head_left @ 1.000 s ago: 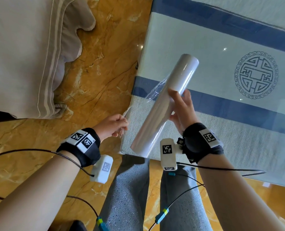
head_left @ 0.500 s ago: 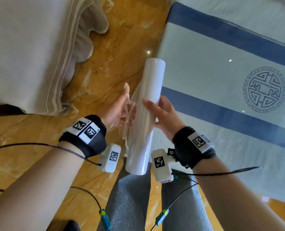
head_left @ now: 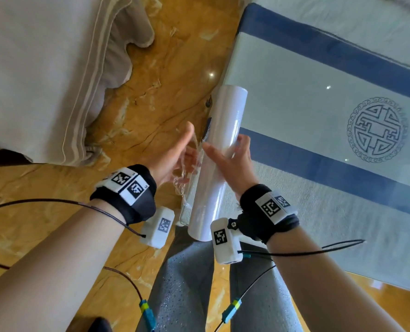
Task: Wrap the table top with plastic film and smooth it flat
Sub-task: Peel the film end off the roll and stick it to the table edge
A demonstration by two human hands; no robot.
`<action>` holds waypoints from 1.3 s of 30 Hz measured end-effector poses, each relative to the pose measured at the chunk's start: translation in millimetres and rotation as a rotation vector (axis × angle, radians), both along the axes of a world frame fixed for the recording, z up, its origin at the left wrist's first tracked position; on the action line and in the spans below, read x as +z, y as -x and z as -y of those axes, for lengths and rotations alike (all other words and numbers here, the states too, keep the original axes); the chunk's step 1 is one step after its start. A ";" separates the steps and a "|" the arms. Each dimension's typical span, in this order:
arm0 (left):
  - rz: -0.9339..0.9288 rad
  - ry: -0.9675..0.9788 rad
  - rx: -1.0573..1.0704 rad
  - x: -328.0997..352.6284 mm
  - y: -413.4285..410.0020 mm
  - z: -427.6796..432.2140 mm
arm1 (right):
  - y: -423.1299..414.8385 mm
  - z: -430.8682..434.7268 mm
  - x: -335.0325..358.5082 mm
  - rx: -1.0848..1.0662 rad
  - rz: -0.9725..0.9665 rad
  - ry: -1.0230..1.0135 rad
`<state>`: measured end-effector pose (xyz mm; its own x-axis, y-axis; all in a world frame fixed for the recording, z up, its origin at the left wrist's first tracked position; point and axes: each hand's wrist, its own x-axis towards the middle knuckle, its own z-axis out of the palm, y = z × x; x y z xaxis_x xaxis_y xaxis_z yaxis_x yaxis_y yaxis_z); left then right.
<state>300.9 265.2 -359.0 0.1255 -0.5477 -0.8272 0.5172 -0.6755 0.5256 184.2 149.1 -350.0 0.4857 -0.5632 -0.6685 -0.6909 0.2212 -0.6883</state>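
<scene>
A white roll of plastic film (head_left: 217, 161) stands nearly upright over the table's left corner, gripped round its middle by my right hand (head_left: 232, 161). Crumpled loose film (head_left: 187, 173) hangs off the roll's left side. My left hand (head_left: 172, 156) is pressed against that loose film, fingers mostly straight and behind it; whether they pinch it is unclear. The glass table top (head_left: 295, 97) lies to the right, over a pale cloth with blue bands and a round emblem (head_left: 377, 133).
A beige sofa cover (head_left: 43, 68) hangs at the left. Polished orange marble floor (head_left: 165, 68) runs between sofa and table. My grey-trousered legs (head_left: 187, 283) stand below the roll, and sensor cables dangle from both wrists.
The roll has swung from a tilt over the table to nearly upright at its left edge. My left hand has risen from a closed pinch to the loose film beside the roll.
</scene>
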 end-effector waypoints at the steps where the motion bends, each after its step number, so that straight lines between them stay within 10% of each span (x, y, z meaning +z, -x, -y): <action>1: 0.049 -0.010 0.009 -0.6 3.6 6.1 | -1.4 -0.6 -2.1 0.001 0.009 -0.009; 16: 0.443 -0.058 0.160 -30.9 0.5 25.9 | 11.3 25.1 -11.9 -0.338 0.181 -0.654; 31: 1.005 -0.196 -0.139 -52.7 -2.7 7.2 | 34.9 19.9 -12.7 -0.106 -0.040 -0.441; 39: 1.022 -0.198 -0.054 -51.0 6.1 0.2 | 4.3 19.9 8.1 0.138 -0.075 0.098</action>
